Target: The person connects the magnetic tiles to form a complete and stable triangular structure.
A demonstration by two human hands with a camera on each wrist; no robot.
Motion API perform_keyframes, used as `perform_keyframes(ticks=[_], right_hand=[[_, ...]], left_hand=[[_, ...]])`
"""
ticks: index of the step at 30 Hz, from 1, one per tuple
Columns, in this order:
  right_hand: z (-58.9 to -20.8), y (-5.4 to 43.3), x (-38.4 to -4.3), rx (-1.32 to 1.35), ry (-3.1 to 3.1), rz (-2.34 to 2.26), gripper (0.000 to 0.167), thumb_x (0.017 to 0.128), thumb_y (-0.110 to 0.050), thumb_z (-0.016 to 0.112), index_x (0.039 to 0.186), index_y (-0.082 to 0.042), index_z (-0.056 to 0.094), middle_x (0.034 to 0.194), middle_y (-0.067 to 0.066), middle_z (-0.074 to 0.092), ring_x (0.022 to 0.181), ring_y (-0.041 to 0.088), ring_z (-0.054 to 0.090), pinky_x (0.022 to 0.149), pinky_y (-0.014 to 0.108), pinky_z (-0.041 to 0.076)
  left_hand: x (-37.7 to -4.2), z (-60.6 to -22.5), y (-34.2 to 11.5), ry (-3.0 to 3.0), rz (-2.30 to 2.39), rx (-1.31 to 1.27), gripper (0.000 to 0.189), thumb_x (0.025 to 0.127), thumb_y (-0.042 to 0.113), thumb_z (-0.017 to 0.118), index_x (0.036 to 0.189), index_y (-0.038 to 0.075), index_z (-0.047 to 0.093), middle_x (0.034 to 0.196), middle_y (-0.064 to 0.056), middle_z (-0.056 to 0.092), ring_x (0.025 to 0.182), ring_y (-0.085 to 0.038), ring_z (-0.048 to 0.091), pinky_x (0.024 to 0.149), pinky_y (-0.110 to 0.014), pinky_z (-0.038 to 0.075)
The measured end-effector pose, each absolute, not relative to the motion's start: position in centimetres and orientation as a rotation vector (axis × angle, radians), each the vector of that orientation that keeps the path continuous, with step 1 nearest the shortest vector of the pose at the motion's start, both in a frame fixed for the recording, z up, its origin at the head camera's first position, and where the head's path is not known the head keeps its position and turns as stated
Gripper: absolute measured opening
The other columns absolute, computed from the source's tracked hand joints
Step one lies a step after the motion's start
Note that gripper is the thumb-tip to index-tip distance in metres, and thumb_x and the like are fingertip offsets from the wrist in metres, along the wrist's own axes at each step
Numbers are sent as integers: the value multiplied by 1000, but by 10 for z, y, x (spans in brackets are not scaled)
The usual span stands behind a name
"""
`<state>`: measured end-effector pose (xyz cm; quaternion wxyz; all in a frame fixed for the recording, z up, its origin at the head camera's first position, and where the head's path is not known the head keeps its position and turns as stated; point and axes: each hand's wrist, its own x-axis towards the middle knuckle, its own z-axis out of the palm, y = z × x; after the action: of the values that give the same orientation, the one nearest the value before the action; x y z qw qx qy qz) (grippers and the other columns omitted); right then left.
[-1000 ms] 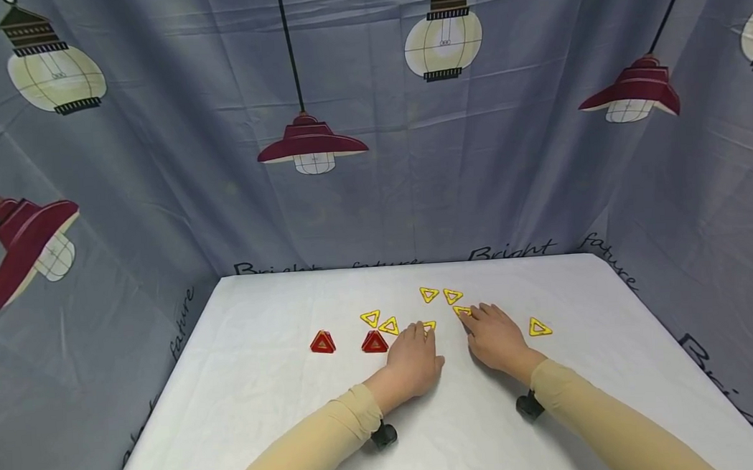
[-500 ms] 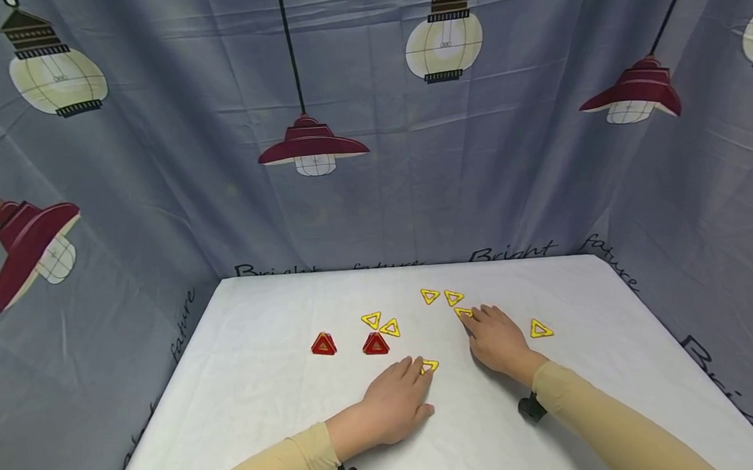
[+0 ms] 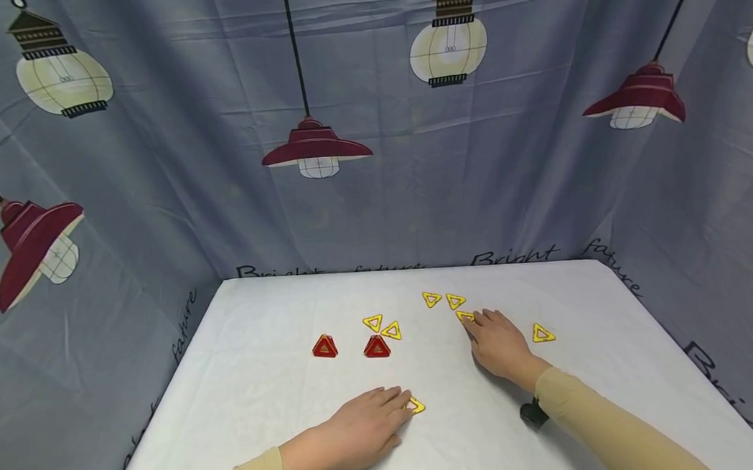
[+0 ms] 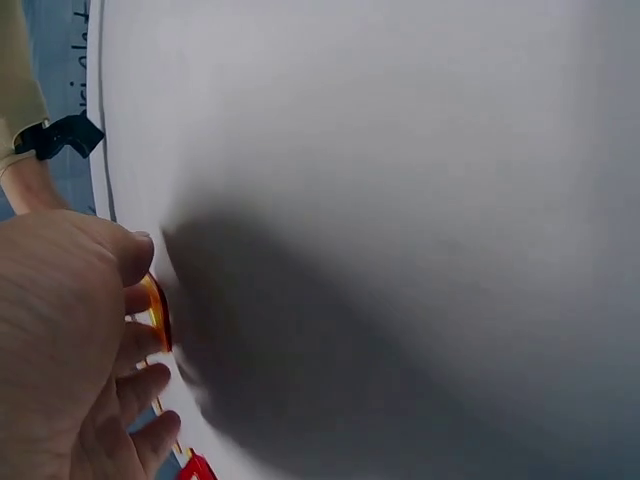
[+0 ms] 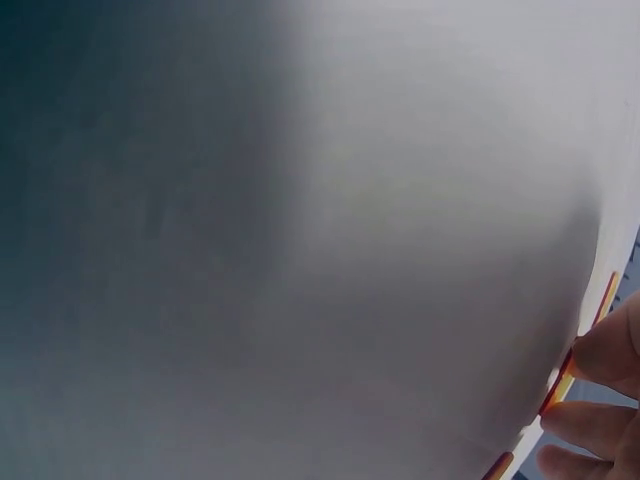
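Note:
My left hand (image 3: 360,430) lies low over the near part of the white table, fingers extended. Its fingertips rest on a yellow triangle frame (image 3: 417,406), which they partly cover; the left wrist view shows this triangle (image 4: 160,312) edge-on beside the fingers. Farther back, my right hand (image 3: 502,342) touches another yellow triangle frame (image 3: 463,316) with its fingertips. In the right wrist view, that triangle (image 5: 560,388) shows as a thin red and yellow edge under the fingers. Two more yellow triangles (image 3: 431,299) (image 3: 455,301) lie just beyond it.
Two red triangular pieces (image 3: 324,346) (image 3: 377,347) sit left of centre, with two yellow triangles (image 3: 372,323) (image 3: 392,330) behind the right one. A lone yellow triangle (image 3: 543,333) lies right of the right hand. A grey curtain (image 3: 388,213) with printed lamps surrounds the table (image 3: 258,307).
My left hand has slid its yellow triangle from the middle of the table toward the near edge and slightly left. The right hand stays at its triangle.

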<state>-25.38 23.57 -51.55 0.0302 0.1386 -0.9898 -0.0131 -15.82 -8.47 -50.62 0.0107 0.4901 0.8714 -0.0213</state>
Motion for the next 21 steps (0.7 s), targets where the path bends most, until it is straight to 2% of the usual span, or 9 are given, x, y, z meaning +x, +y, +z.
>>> perform_keyframes(ticks=[6,13,16,21], right_hand=[[-518,235,-255,413,-3053,-46,47,100,-18,56,144,-2,57,146,23,54,140,43,43,118,55,28],[-518,235,-255,414,-3044,-49,48,99,-18,58,144,-1,57,146,24,54,139,44,43,117,55,29],[-518,234,-253,415,-3047,-42,48,99,-19,58,144,-1,57,146,23,54,139,44,43,118,55,29],[-517,233,-252,410,-3047,-51,48,100,-19,57,144,-1,57,146,23,54,139,43,43,118,55,29]], left_hand=[[-160,-506,-99,2725,-36,1694,33,103,30,62,135,21,61,153,2,51,141,-17,46,115,-34,37],[-173,-513,-97,2771,337,1707,14,97,24,74,110,27,71,137,11,64,127,-10,58,107,-30,44],[-176,-515,-96,2777,419,1726,15,95,22,75,109,29,74,131,13,67,124,-9,59,104,-29,46],[-177,-516,-98,2767,379,1824,25,97,23,74,120,30,77,132,10,67,127,-13,58,105,-31,46]])
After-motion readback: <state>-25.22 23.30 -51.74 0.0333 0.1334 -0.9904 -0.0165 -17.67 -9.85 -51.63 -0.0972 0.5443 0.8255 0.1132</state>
